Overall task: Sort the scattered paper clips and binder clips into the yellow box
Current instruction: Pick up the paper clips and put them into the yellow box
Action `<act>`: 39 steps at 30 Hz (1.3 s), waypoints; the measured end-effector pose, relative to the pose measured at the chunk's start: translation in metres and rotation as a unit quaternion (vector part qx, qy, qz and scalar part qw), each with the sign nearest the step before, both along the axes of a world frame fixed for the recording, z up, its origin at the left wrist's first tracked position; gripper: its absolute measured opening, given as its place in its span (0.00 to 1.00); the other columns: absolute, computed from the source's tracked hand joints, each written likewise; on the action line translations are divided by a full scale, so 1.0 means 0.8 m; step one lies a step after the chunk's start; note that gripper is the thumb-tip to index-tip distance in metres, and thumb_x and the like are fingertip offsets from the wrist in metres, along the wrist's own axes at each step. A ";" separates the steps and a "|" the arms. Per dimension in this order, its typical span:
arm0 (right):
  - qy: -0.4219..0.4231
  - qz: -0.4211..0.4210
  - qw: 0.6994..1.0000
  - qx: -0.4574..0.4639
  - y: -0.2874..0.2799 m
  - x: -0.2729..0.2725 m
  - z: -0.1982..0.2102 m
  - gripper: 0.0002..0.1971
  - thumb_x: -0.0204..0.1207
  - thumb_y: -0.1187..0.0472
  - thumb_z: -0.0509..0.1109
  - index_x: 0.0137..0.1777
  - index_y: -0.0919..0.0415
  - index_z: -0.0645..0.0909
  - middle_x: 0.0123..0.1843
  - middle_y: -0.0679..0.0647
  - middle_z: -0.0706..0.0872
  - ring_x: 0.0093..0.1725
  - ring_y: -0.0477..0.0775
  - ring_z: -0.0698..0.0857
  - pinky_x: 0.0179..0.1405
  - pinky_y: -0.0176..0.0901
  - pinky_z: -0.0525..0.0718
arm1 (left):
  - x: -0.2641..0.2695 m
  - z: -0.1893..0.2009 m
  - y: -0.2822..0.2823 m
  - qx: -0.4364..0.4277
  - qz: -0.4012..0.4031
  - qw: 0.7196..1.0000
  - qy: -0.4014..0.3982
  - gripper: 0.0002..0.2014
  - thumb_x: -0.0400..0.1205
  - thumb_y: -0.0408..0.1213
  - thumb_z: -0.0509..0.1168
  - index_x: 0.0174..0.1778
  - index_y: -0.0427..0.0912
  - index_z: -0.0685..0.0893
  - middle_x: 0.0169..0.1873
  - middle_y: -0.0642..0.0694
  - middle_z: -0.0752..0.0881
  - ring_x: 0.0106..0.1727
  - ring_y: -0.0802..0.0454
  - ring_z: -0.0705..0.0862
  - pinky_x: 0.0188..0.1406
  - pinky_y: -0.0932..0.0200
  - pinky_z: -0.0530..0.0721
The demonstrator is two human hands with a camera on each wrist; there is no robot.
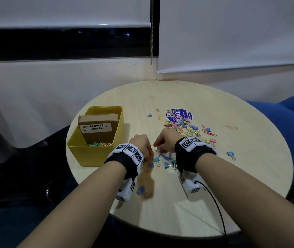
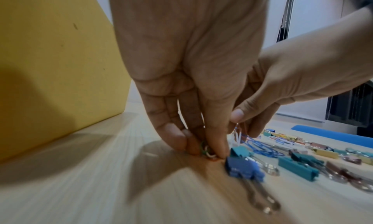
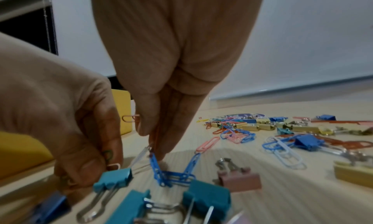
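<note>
The yellow box stands at the table's left, with several paper clips in its near end. Just right of it, my left hand pinches a few small paper clips down against the tabletop. My right hand is close beside it, pinching the end of a blue paper clip chain that trails onto the table. A pink clip sticks out by its thumb. Teal binder clips and blue binder clips lie under and before both hands. The main clip pile lies beyond the right hand.
A brown cardboard box labelled for whiteboard markers fills the far part of the yellow box. A round printed sticker lies behind the pile. Stray binder clips lie right. A blue chair stands right; a black cable runs off the near table edge.
</note>
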State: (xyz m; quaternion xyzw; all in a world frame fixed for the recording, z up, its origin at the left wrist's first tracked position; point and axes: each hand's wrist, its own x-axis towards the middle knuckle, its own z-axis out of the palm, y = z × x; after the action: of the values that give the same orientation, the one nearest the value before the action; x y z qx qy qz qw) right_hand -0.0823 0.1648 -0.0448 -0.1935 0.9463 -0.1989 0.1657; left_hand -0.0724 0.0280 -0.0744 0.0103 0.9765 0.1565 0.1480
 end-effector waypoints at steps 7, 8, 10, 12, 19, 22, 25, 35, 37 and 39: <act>0.019 -0.014 1.000 -0.002 0.001 0.001 -0.003 0.11 0.79 0.67 0.69 0.58 0.60 0.88 0.55 0.58 0.91 0.55 0.55 0.88 0.53 0.38 0.83 | 0.005 0.001 -0.003 0.016 0.013 1.000 -0.001 0.09 0.75 0.37 0.75 0.51 0.45 0.92 0.50 0.44 0.91 0.52 0.44 0.87 0.53 0.55 0.86; 0.018 -0.012 1.000 0.004 0.001 0.000 -0.003 0.11 0.78 0.67 0.69 0.59 0.61 0.88 0.56 0.58 0.90 0.56 0.55 0.88 0.51 0.37 0.82 | 0.006 0.000 -0.002 0.013 0.017 1.000 0.002 0.09 0.76 0.37 0.74 0.51 0.44 0.92 0.50 0.43 0.91 0.52 0.43 0.87 0.52 0.55 0.86; 0.014 -0.011 1.000 0.024 0.001 -0.002 -0.004 0.12 0.78 0.67 0.70 0.59 0.62 0.88 0.57 0.59 0.90 0.58 0.57 0.87 0.52 0.38 0.81 | 0.007 0.001 0.000 0.012 0.031 0.999 0.015 0.09 0.77 0.39 0.73 0.52 0.42 0.91 0.50 0.42 0.90 0.52 0.42 0.87 0.53 0.54 0.87; 0.019 -0.012 0.999 0.049 0.003 -0.006 -0.009 0.11 0.77 0.67 0.71 0.58 0.61 0.88 0.57 0.60 0.89 0.57 0.59 0.87 0.55 0.42 0.83 | 0.006 0.002 0.002 0.020 0.046 0.998 0.031 0.09 0.77 0.39 0.73 0.51 0.42 0.91 0.50 0.42 0.90 0.52 0.43 0.87 0.54 0.52 0.87; 0.048 -0.024 0.995 0.086 0.010 -0.011 -0.020 0.12 0.75 0.64 0.73 0.58 0.58 0.87 0.61 0.61 0.85 0.54 0.61 0.87 0.57 0.48 0.86 | 0.007 0.001 0.011 0.037 0.037 0.997 0.061 0.06 0.74 0.43 0.75 0.45 0.47 0.89 0.49 0.44 0.88 0.50 0.43 0.86 0.54 0.49 0.87; 0.058 -0.027 0.994 0.087 0.010 -0.012 -0.022 0.12 0.76 0.64 0.72 0.59 0.58 0.86 0.61 0.61 0.84 0.54 0.60 0.87 0.55 0.46 0.86 | 0.005 -0.003 0.018 0.033 0.026 0.998 0.056 0.07 0.76 0.42 0.74 0.48 0.48 0.90 0.52 0.43 0.87 0.52 0.42 0.86 0.54 0.49 0.87; 0.054 -0.021 0.994 0.092 0.010 -0.013 -0.023 0.12 0.75 0.64 0.74 0.58 0.59 0.87 0.60 0.62 0.85 0.52 0.60 0.88 0.52 0.46 0.86 | 0.004 -0.005 0.026 0.017 0.014 0.998 0.051 0.08 0.78 0.37 0.72 0.51 0.46 0.90 0.52 0.42 0.87 0.51 0.41 0.86 0.50 0.51 0.87; 0.035 0.004 0.993 0.110 0.011 -0.015 -0.023 0.12 0.72 0.65 0.77 0.56 0.63 0.88 0.54 0.62 0.89 0.52 0.61 0.88 0.48 0.44 0.85 | -0.003 -0.003 0.036 -0.013 -0.003 1.000 0.003 0.13 0.78 0.34 0.69 0.59 0.40 0.87 0.54 0.38 0.86 0.52 0.37 0.86 0.49 0.50 0.85; 0.028 0.008 0.994 0.107 0.014 -0.016 -0.020 0.10 0.72 0.64 0.77 0.53 0.65 0.88 0.52 0.62 0.90 0.50 0.60 0.88 0.48 0.44 0.85 | -0.003 -0.004 0.036 -0.018 -0.010 1.000 -0.005 0.14 0.79 0.34 0.67 0.60 0.38 0.85 0.55 0.37 0.86 0.54 0.37 0.86 0.50 0.51 0.84; 0.028 0.014 0.994 0.106 0.015 -0.017 -0.019 0.08 0.72 0.64 0.77 0.50 0.66 0.88 0.50 0.62 0.91 0.43 0.58 0.86 0.46 0.45 0.85 | -0.002 -0.003 0.037 -0.032 -0.020 0.999 -0.008 0.14 0.81 0.34 0.65 0.62 0.36 0.84 0.56 0.36 0.86 0.55 0.37 0.85 0.47 0.52 0.82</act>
State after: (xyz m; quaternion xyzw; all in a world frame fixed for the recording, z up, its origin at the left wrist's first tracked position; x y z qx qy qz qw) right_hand -0.0959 0.1766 -0.0602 -0.1933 0.9636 -0.0896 0.1618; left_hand -0.0737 0.0578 -0.0766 0.0242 0.9794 0.1219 0.1592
